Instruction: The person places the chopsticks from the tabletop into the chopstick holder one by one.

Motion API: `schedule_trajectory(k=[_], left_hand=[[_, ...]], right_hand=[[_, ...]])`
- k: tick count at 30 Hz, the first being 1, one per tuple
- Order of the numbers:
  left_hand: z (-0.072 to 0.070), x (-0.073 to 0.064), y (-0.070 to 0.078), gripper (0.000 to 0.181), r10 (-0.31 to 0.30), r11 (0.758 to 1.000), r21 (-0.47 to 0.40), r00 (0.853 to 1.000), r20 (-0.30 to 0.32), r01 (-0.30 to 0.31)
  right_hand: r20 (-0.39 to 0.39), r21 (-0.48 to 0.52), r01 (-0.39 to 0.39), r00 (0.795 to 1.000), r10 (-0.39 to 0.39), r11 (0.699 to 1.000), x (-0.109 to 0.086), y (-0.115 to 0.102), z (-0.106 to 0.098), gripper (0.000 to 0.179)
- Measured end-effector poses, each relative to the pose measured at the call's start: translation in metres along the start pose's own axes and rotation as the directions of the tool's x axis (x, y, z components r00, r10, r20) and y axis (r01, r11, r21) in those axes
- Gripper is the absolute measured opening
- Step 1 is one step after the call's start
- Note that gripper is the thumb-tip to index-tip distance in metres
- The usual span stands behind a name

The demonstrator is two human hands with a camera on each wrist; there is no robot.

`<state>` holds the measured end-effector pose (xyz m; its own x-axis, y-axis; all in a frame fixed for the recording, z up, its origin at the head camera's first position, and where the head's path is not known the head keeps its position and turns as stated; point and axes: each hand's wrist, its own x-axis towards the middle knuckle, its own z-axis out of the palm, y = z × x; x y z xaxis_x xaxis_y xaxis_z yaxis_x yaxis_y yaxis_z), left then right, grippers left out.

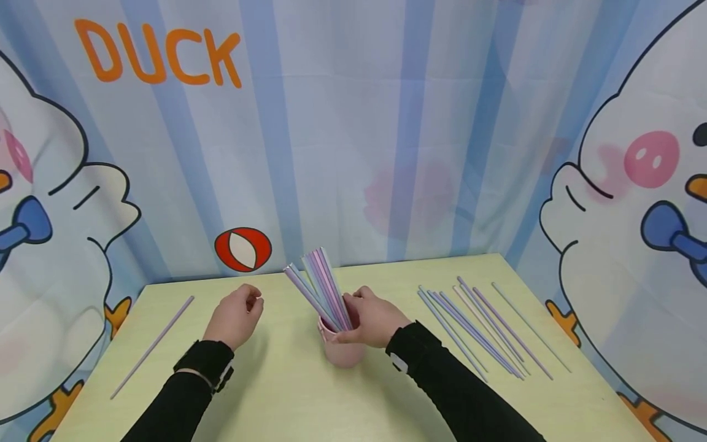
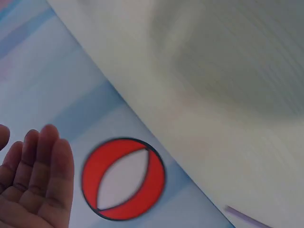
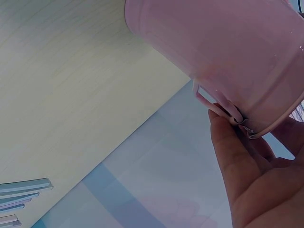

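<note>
A small pink metal pail [image 1: 343, 354] stands on the table, holding a bundle of pastel straws [image 1: 326, 285] that lean to the left. My right hand [image 1: 378, 320] grips the pail at its rim. The right wrist view shows fingers [image 3: 228, 142] at the small side handle [image 3: 216, 105] of the pail [image 3: 213, 42]. My left hand [image 1: 234, 314] hovers to the left of the pail, its fingers loosely bent and holding nothing. In the left wrist view that hand's palm [image 2: 38, 190] is empty.
Several loose straws [image 1: 480, 331] lie on the right of the pale table [image 1: 298, 405]. One purple straw [image 1: 151, 347] lies alone at the left. A striped curtain [image 1: 342, 123] with duck drawings hangs behind the table's back edge.
</note>
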<state>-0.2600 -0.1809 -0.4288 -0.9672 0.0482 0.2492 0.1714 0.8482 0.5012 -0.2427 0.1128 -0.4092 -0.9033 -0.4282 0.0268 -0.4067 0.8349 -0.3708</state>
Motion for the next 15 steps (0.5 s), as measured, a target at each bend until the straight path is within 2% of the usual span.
schedule_trajectory(k=[8, 15], left_hand=[[-0.011, 0.003, -0.06, 0.035, -0.02, 0.986, 0.165, 1.0, 0.008, 0.019], [-0.023, 0.004, -0.112, 0.041, -0.138, 0.961, 0.247, 0.989, 0.048, 0.122]], right_hand=[[0.001, 0.003, -0.005, 1.0, 0.005, 1.0, -0.002, -0.001, -0.002, 0.089], [0.0, -0.002, 0.003, 1.0, -0.003, 1.0, -0.002, -0.001, -0.002, 0.089]])
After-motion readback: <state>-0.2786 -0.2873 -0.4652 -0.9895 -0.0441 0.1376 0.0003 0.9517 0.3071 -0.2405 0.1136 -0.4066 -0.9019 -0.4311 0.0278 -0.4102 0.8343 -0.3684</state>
